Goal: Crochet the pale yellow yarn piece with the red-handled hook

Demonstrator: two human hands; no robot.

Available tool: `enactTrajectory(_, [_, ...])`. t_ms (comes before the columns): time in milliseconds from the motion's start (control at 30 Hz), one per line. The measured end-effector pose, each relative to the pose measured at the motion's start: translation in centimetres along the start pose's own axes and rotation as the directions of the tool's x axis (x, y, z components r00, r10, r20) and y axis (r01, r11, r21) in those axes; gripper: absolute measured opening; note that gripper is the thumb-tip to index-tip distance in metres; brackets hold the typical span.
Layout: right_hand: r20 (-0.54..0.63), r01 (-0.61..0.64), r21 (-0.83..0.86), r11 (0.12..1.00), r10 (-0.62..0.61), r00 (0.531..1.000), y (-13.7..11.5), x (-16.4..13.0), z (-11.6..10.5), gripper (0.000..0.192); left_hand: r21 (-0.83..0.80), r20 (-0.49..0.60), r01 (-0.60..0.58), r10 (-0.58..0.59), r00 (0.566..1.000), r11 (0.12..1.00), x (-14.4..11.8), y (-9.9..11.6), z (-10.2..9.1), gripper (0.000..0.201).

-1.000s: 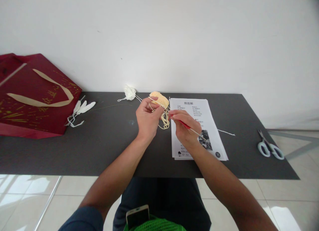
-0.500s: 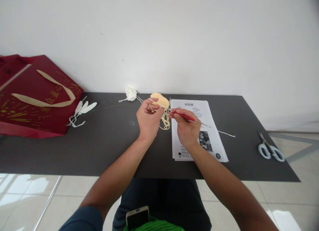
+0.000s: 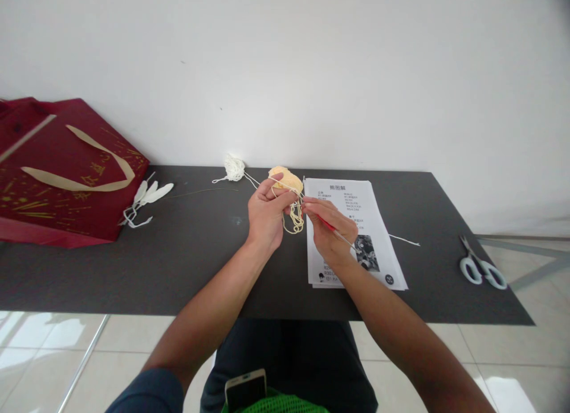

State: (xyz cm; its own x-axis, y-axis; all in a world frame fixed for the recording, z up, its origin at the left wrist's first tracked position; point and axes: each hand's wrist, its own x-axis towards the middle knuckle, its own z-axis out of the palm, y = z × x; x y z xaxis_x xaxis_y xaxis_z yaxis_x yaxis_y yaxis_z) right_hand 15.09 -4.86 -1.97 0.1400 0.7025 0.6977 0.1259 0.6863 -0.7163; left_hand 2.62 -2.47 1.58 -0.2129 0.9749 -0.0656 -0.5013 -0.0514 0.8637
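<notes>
My left hand holds a pale yellow crocheted piece above the dark table, with loops of yellow yarn hanging below it. My right hand grips a red-handled crochet hook, its tip pointing left into the yarn beside my left fingers. A yarn strand runs over my left index finger. Under my right hand lies a printed pattern sheet.
A small white yarn bundle lies at the table's back edge. A dark red gift bag lies at the left with white feather-like pieces beside it. Scissors rest at the right edge. A phone sits on my lap.
My right hand has tilted the hook, its rear end dropping from pointing right to pointing down-right, while the tip stays in the yarn. My left hand has shifted slightly up and right.
</notes>
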Motion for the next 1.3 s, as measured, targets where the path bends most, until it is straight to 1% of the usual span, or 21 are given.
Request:
enactTrajectory(100, [0.006, -0.02, -0.022, 1.0, 0.02, 1.0, 0.0, 0.0, 0.1, 0.028, -0.084, 0.054, 0.122, -0.118, 0.992, 0.989, 0.2, 0.2, -0.2, 0.056])
enactTrajectory(200, [-0.003, -0.043, -0.018, 0.999, 0.043, 0.999, -0.1, 0.0, 0.2, 0.027, -0.132, 0.089, 0.198, -0.187, 0.978, 0.971, 0.4, 0.2, -0.3, 0.055])
enactTrajectory(233, [-0.018, -0.071, -0.001, 0.997, 0.071, 0.997, -0.1, 0.1, 0.2, 0.024, -0.137, 0.097, 0.214, -0.202, 0.975, 0.967, 0.4, 0.2, -0.3, 0.055])
enactTrajectory(300, [-0.062, -0.168, 0.068, 0.983, 0.172, 0.983, -0.1, 0.2, 0.4, 0.018, -0.133, 0.111, 0.23, -0.216, 0.97, 0.964, 0.5, 0.2, -0.4, 0.055])
enactTrajectory(367, [-0.091, -0.275, 0.185, 0.944, 0.295, 0.951, 0.0, 0.5, 0.5, 0.013, -0.119, 0.121, 0.226, -0.211, 0.97, 0.967, 0.5, 0.2, -0.4, 0.058])
enactTrajectory(433, [-0.088, -0.339, 0.311, 0.888, 0.382, 0.92, 0.3, 0.8, 0.6, 0.012, -0.101, 0.123, 0.198, -0.185, 0.975, 0.975, 0.5, 0.2, -0.5, 0.063])
enactTrajectory(533, [-0.039, -0.364, 0.45, 0.816, 0.425, 0.904, 0.8, 1.2, 0.6, 0.017, -0.056, 0.121, 0.134, -0.126, 0.985, 0.989, 0.3, 0.2, -0.4, 0.067])
enactTrajectory(600, [0.0, -0.379, 0.494, 0.782, 0.436, 0.9, 0.9, 1.4, 0.4, 0.021, -0.013, 0.127, 0.091, -0.088, 0.988, 0.996, 0.2, 0.2, -0.4, 0.067])
enactTrajectory(667, [0.025, -0.394, 0.502, 0.77, 0.442, 0.896, 1.0, 1.7, 0.1, 0.023, 0.028, 0.134, 0.056, -0.06, 0.989, 0.998, 0.1, 0.2, -0.4, 0.069])
enactTrajectory(733, [0.027, -0.388, 0.487, 0.782, 0.431, 0.902, 0.9, 2.0, -0.2, 0.024, 0.064, 0.133, 0.04, -0.048, 0.99, 0.997, 0.2, 0.2, -0.5, 0.072])
enactTrajectory(833, [0.026, -0.347, 0.444, 0.826, 0.375, 0.926, 0.8, 2.3, -0.8, 0.025, 0.137, 0.134, 0.019, -0.038, 0.99, 0.99, 0.4, 0.4, -0.6, 0.076])
enactTrajectory(900, [0.028, -0.317, 0.383, 0.868, 0.332, 0.943, 0.7, 2.3, -1.1, 0.025, 0.201, 0.135, -0.004, -0.024, 0.991, 0.98, 0.5, 0.4, -0.7, 0.076])
enactTrajectory(967, [0.021, -0.268, 0.279, 0.922, 0.273, 0.962, 0.5, 2.0, -1.2, 0.023, 0.274, 0.124, -0.04, 0.006, 0.992, 0.961, 0.6, 0.3, -0.8, 0.076])
enactTrajectory(1067, [0.031, -0.132, 0.067, 0.989, 0.13, 0.991, 0.2, 1.3, -1.2, 0.018, 0.394, 0.111, -0.146, 0.11, 0.988, 0.907, 0.5, 0.1, -1.0, 0.072])
enactTrajectory(1100, [0.041, -0.093, 0.009, 0.996, 0.092, 0.995, 0.0, 1.1, -1.1, 0.017, 0.434, 0.123, -0.197, 0.159, 0.98, 0.879, 0.4, 0.0, -1.0, 0.069])
enactTrajectory(1133, [0.041, -0.082, -0.022, 0.996, 0.083, 0.996, -0.2, 1.0, -1.0, 0.017, 0.47, 0.143, -0.252, 0.209, 0.967, 0.846, 0.3, -0.1, -1.1, 0.067])
enactTrajectory(1200, [0.017, -0.134, 0.001, 0.991, 0.134, 0.991, -0.6, 1.0, -0.9, 0.018, 0.519, 0.203, -0.354, 0.29, 0.935, 0.778, 0.1, -0.2, -1.2, 0.065])
enactTrajectory(1267, [-0.01, -0.237, 0.115, 0.965, 0.24, 0.971, -0.8, 1.3, -0.9, 0.02, 0.528, 0.259, -0.421, 0.332, 0.907, 0.738, 0.0, -0.3, -1.4, 0.065])
enactTrajectory(1300, [-0.013, -0.283, 0.181, 0.942, 0.29, 0.957, -0.9, 1.5, -0.9, 0.022, 0.52, 0.279, -0.436, 0.337, 0.899, 0.735, 0.0, -0.3, -1.5, 0.066])
